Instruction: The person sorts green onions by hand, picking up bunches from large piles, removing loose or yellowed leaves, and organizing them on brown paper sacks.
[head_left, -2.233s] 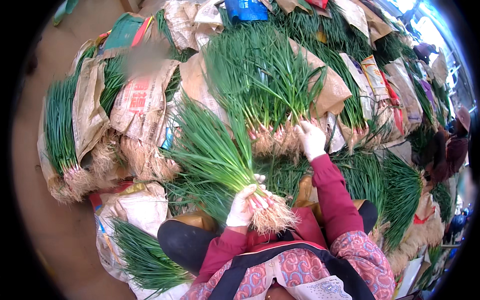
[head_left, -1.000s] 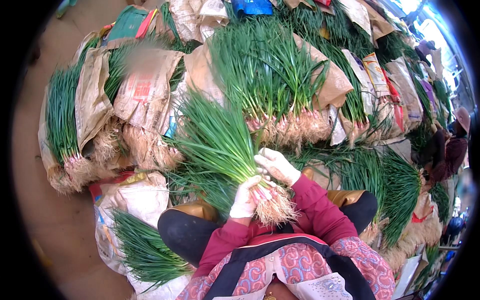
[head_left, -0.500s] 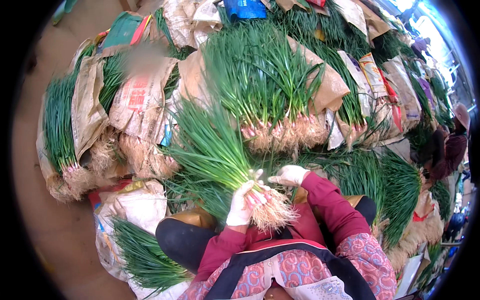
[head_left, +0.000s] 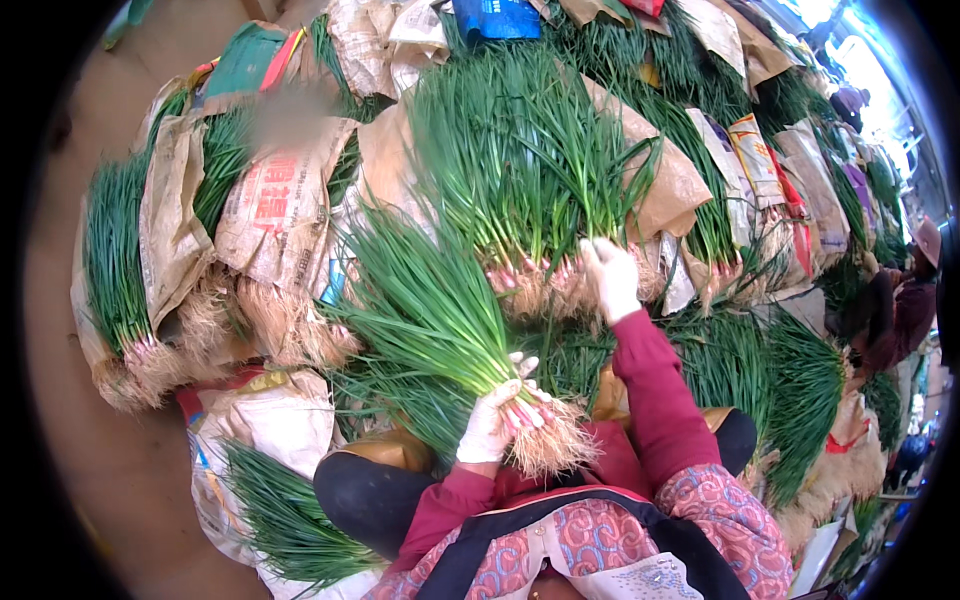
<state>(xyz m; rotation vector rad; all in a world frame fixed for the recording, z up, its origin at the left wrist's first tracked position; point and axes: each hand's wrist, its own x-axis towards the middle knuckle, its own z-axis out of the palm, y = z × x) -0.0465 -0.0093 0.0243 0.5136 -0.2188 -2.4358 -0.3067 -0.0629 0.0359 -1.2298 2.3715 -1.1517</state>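
Observation:
My left hand point(head_left: 487, 425), in a white glove, is wrapped around a thick bunch of scallions point(head_left: 455, 325) just above their roots. The bunch slants, green leaves pointing far left and pale stringy roots point(head_left: 553, 446) hanging toward my lap. Ahead of me a wide row of scallions point(head_left: 535, 170) lies on brown sacking, roots toward me. My right hand point(head_left: 612, 282), also gloved, reaches to the right part of this row. Its fingertips close at the pinkish stem bases of the scallions there; how many stalks they pinch is hidden.
More scallions wrapped in sacks point(head_left: 270, 220) lie at the left, with a loose pile point(head_left: 290, 515) on white sacking point(head_left: 270, 410) by my left knee. Other scallions point(head_left: 800, 400) lie at the right. A co-worker point(head_left: 912, 310) in a hat sits at the far right.
My right hand has moved from beside the held bunch, forward to the scallion row. My left hand keeps its hold, shifted slightly to the right.

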